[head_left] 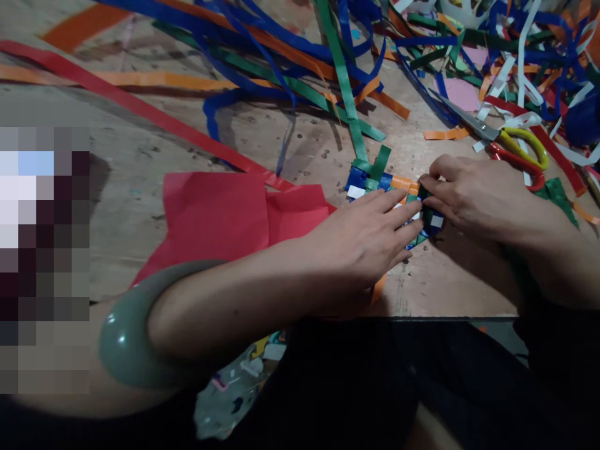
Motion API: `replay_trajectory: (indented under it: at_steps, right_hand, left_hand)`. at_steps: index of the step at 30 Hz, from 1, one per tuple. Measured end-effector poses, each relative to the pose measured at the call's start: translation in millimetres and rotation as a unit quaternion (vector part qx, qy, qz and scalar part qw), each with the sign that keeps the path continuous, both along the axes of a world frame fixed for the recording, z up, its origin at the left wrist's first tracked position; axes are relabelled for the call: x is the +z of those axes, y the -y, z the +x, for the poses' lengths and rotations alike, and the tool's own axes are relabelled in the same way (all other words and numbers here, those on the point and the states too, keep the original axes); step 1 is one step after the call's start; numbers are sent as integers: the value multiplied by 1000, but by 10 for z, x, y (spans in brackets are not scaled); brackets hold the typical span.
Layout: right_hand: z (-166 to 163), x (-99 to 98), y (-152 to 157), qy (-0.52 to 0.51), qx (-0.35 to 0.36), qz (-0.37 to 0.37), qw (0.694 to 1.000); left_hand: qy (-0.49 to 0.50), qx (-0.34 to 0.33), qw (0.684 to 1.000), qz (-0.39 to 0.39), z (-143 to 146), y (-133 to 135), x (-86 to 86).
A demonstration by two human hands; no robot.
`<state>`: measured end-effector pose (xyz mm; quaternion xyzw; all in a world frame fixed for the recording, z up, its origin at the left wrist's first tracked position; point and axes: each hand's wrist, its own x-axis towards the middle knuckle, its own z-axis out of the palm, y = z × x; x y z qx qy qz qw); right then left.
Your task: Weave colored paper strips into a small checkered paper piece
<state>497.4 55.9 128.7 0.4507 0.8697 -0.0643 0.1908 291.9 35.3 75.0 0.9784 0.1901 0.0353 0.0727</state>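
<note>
A small woven patch of paper strips [375,182], blue, green, orange and white, lies near the wooden table's front edge. My left hand [370,234] lies flat on it, fingers stretched out to the right and pressing it down. My right hand [469,195] comes in from the right, its fingertips pinched on a dark green strip [425,190] at the patch's right side. A long green strip [347,94] runs from the patch up the table. A grey-green bangle [126,337] sits on my left wrist.
Red paper sheets [220,215] lie left of the patch. Scissors with yellow and red handles [506,145] rest behind my right hand. A tangle of blue, orange, green and white strips [469,56] covers the far table. A long red strip [117,100] crosses diagonally.
</note>
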Motion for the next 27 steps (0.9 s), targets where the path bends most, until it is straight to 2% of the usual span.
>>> replay_trajectory:
  at_steps: [3,6,9,12,15,18,23,27]
  right_hand:
    - [-11,18,-10,56,-15,1,998]
    - [98,-19,-96,-12,-16,-15,1000]
    - [266,-88,-247,-120,5,-19,993]
    - [384,-130,-374,-156,-30,3,987]
    - [398,-124,-409,-158,-89,-6,983]
    - [341,-99,-376,-154,-119,-30,980]
    - [294,-114,-347,-157,-115,-54,979]
    - [317,-134,-354,-161,-104,-52,980]
  left_hand:
    - [20,-3,999,27,3,3,-21]
    - [40,-16,997,59,15,-7,-44]
    - [24,-19,996,81,20,-27,-42]
    - [17,-21,996,87,9,-38,-19]
    - [22,-29,996,85,-17,-35,6]
    - [37,-22,996,82,-49,-30,25]
    - [65,-13,996,65,-86,-33,73]
    - [67,24,994,79,-121,-51,157]
